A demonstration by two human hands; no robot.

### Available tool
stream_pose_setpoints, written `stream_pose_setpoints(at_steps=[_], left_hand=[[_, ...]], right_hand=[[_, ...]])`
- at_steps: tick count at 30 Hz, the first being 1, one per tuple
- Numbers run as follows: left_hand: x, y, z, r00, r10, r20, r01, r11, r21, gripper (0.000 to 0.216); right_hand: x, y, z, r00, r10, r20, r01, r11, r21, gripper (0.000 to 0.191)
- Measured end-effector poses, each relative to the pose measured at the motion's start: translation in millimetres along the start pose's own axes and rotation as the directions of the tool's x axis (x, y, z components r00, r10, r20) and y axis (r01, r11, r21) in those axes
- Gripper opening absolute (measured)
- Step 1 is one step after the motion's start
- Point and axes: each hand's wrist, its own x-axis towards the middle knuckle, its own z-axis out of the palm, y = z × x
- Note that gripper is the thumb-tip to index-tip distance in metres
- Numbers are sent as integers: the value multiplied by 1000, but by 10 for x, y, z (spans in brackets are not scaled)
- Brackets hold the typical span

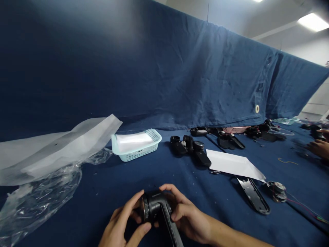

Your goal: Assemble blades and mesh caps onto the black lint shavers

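A black device (156, 207) with a round ribbed end and a long flat arm sits low in the middle of the head view, held between both hands. My left hand (123, 224) curls round its round end from the left, thumb under it. My right hand (186, 214) grips the body from the right, fingers closed over the top. The arm of the device runs down toward me between my wrists.
A pale green basket (154, 137) with white paper stands behind, clear plastic bags (38, 192) lie at left. Black parts (190, 147), a white sheet (233, 164) and a flat black cover (253, 195) lie to the right. Another person's hands (320, 145) work at far right. A blue cloth hangs behind.
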Motion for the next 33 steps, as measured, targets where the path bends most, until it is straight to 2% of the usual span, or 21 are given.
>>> stream_pose_setpoints(at_steps=[9, 16, 29, 33], left_hand=[[-6, 52, -30, 999, -9, 31, 10, 1000, -17, 53], [11, 96, -73, 998, 64, 19, -64, 998, 6, 54], [-22, 131, -99, 987, 156, -27, -152, 983, 102, 54], [-27, 145, -98, 988, 151, -31, -147, 983, 110, 54]], right_hand=[[-29, 43, -33, 1000, -17, -11, 16, 999, -36, 60], [-51, 63, -61, 998, -38, -49, 33, 995, -96, 66], [-79, 92, -43, 994, -107, 1, 105, 981, -165, 59], [-69, 77, -46, 996, -89, 11, 90, 988, -125, 60]])
